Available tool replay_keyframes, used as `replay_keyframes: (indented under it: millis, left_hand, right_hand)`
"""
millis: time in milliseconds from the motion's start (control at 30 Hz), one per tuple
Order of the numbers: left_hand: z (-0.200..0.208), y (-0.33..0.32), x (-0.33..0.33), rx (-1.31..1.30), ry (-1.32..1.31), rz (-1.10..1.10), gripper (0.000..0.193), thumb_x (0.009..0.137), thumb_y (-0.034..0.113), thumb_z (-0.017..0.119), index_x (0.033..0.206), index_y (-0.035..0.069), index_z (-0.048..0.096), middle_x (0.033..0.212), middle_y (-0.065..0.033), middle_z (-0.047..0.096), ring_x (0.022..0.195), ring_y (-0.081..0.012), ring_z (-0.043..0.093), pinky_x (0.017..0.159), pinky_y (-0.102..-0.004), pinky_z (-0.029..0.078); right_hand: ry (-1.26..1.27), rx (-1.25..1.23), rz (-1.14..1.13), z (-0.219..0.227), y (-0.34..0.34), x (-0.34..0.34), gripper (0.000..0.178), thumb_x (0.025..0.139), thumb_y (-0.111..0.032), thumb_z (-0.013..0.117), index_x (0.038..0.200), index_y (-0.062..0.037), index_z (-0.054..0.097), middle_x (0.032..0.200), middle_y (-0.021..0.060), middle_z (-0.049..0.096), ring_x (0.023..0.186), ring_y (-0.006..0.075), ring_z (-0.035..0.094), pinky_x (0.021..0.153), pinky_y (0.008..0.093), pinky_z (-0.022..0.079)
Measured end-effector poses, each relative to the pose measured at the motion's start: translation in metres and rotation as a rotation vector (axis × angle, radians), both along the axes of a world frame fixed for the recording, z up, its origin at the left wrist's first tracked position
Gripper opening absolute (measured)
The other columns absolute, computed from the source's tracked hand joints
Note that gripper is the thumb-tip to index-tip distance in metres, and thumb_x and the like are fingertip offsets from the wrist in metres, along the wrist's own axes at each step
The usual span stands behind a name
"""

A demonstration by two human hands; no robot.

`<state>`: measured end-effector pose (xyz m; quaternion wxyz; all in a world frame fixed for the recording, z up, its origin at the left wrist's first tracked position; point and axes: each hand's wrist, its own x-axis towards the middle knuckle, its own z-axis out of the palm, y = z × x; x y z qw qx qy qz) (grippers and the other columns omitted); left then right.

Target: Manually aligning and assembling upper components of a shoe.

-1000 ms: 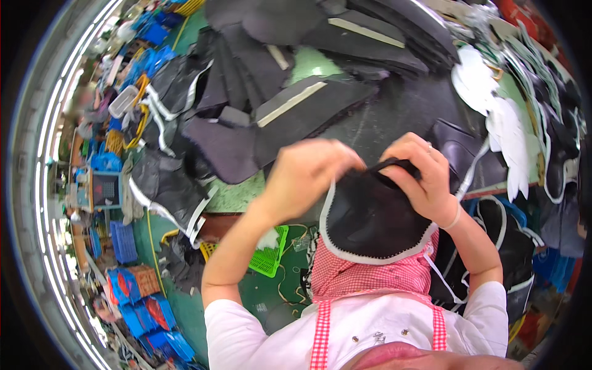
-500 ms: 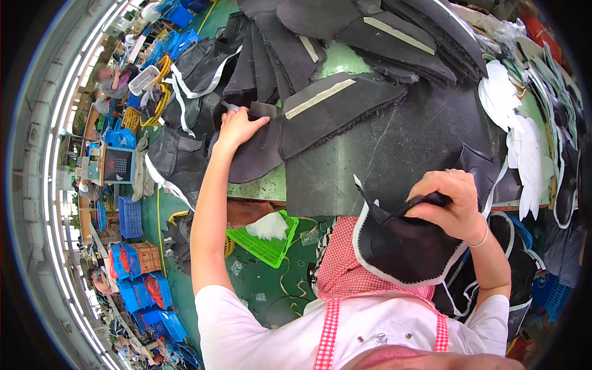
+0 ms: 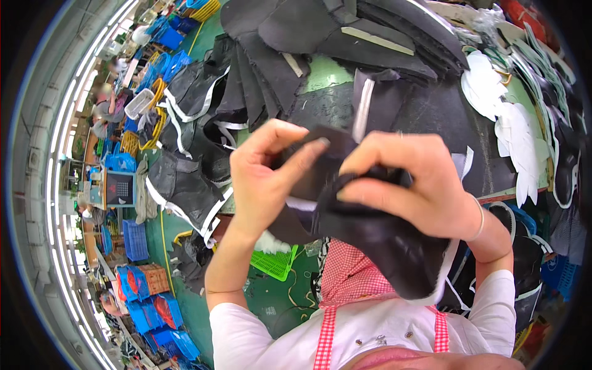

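My left hand [image 3: 268, 176] pinches a black fabric panel [image 3: 327, 151] between thumb and fingers, above the table's near edge. A part with a pale strip [image 3: 364, 108] rises behind it and looks joined to it. Close beside, my right hand [image 3: 410, 185] is closed round a bunched black shoe-upper-like piece [image 3: 394, 253] with white edging. This piece hangs down in front of my checked apron [image 3: 354, 274]. Between the hands the two black pieces overlap, and I cannot tell whether they are joined there.
Black panels [image 3: 296, 28] lie fanned out at the far side of the table. White-edged black pieces [image 3: 179, 172] are heaped to the left, white cut pieces [image 3: 518, 148] to the right. A green basket [image 3: 274, 264] stands below, and blue crates [image 3: 148, 302] line the floor at left.
My left hand has lifted a black panel with its pale strip off the table and brought it back to my right hand. The right hand has moved slightly left, keeping its grip.
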<state>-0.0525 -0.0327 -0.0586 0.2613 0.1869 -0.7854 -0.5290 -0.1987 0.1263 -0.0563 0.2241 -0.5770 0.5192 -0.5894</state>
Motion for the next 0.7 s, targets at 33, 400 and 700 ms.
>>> replay_keyframes:
  millis: [33, 400, 700]
  left_hand:
    - [0.002, 0.008, 0.001, 0.101, 0.024, -0.067, 0.015, 0.085, 0.002, 0.073, 0.097, -0.002, 0.064, 0.088, -0.0011, 0.069, 0.081, -0.0031, 0.060, 0.070, -0.0180, 0.046]
    - [0.000, 0.027, -0.003, 0.416, 0.133, -0.303, 0.021, 0.094, 0.004, 0.062, 0.112, -0.007, 0.065, 0.100, -0.0072, 0.070, 0.092, -0.0085, 0.063, 0.081, -0.0224, 0.050]
    - [0.007, 0.021, -0.001, 0.434, 0.014, -0.369, 0.033, 0.100, 0.014, 0.047, 0.117, -0.008, 0.064, 0.104, -0.0105, 0.070, 0.095, -0.0122, 0.064, 0.085, -0.0258, 0.051]
  right_hand:
    - [-0.006, -0.010, -0.070, -0.002, -0.002, -0.002, 0.014, 0.083, -0.011, 0.073, 0.090, -0.0019, 0.066, 0.074, 0.0081, 0.065, 0.063, 0.0146, 0.063, 0.059, 0.0270, 0.048]
    - [-0.024, -0.054, -0.286, -0.014, 0.012, -0.008, 0.014, 0.077, -0.008, 0.078, 0.085, -0.0032, 0.067, 0.068, 0.0015, 0.063, 0.058, 0.0052, 0.055, 0.054, 0.0214, 0.043]
    - [-0.113, 0.116, -0.187, -0.008, 0.016, -0.012, 0.012, 0.080, 0.003, 0.073, 0.088, 0.0014, 0.064, 0.079, -0.0004, 0.065, 0.072, 0.0029, 0.057, 0.064, 0.0180, 0.044]
